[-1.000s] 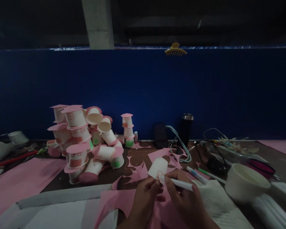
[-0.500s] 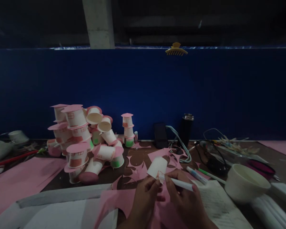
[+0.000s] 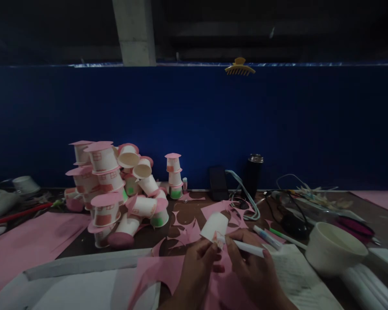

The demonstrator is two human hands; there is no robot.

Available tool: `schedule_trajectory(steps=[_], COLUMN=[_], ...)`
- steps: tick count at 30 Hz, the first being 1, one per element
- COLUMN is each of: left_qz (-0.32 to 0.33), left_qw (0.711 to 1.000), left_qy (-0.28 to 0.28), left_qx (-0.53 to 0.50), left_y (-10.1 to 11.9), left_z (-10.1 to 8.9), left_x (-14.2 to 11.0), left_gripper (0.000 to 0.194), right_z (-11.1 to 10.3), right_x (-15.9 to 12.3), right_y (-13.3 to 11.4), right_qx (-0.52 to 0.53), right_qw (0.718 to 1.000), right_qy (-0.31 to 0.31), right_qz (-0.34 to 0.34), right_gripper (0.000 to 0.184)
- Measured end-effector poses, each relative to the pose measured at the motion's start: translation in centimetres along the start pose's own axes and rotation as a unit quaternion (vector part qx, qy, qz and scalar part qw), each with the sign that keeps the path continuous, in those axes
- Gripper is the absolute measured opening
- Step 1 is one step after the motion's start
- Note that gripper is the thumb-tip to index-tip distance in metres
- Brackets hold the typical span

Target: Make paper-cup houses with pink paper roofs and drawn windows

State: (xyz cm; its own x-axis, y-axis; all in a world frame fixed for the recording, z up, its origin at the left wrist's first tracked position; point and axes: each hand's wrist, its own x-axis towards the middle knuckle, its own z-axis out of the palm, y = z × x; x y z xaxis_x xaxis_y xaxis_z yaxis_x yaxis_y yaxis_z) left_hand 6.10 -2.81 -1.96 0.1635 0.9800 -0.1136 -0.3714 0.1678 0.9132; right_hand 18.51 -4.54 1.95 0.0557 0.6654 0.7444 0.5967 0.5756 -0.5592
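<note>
Okay, left to right. Pink sheets (image 3: 35,234) lie flat at far left. Next to them, stacked cups (image 3: 103,178) with pink discs, some upright in towers, some tipped over on their sides; several carry red window and block drawings, a few green patches. White tray (image 3: 84,260) sits in front of them, near edge out of frame. Small tower (image 3: 174,176) stands apart behind, three cups high. Pink cut-out scraps (image 3: 189,232) spread between it and the hands.

Left hand (image 3: 195,267): narrow pinch, thumb and fingers on the near end of the paper cup (image 3: 213,226). Cup is tilted, center of the work area, over pink paper; can't tell if it touches the table. Phone (image 3: 218,184) leans against the blue partition behind.

Right hand (image 3: 257,269): tight writing grip on the white marker (image 3: 248,248), its tip end at the red drawing on the cup, by the left fingertips. Exact contact too small to confirm.

Delta vs. a second ago: tiny. Hands and cup hold position, only the marker shifts slightly at the drawing. Reads as fine coloring in progress, cup kept steady, drawing probably unfinished.

Further right: capped marker (image 3: 267,237), green pen (image 3: 286,238), printed sheet (image 3: 294,275), then the white tub (image 3: 336,249).
</note>
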Motion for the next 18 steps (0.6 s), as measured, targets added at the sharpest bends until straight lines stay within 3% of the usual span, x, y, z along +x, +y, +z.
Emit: schedule_trajectory(steps=[3, 18], left_qz=[0.024, 0.015], left_qw=[0.999, 1.000], left_qy=[0.002, 0.017], left_qx=[0.023, 0.005], left_y=[-0.15, -0.29], left_z=[-0.12, -0.21], left_x=[0.11, 0.28], left_gripper=[0.043, 0.046], right_z=[0.04, 0.11], right_x=[-0.09, -0.24], right_y=[0.36, 0.68], right_qx=[0.001, -0.027], right_qw=[1.000, 0.999], right_qy=[0.001, 0.005], right_qz=[0.003, -0.019], right_gripper=[0.028, 0.029])
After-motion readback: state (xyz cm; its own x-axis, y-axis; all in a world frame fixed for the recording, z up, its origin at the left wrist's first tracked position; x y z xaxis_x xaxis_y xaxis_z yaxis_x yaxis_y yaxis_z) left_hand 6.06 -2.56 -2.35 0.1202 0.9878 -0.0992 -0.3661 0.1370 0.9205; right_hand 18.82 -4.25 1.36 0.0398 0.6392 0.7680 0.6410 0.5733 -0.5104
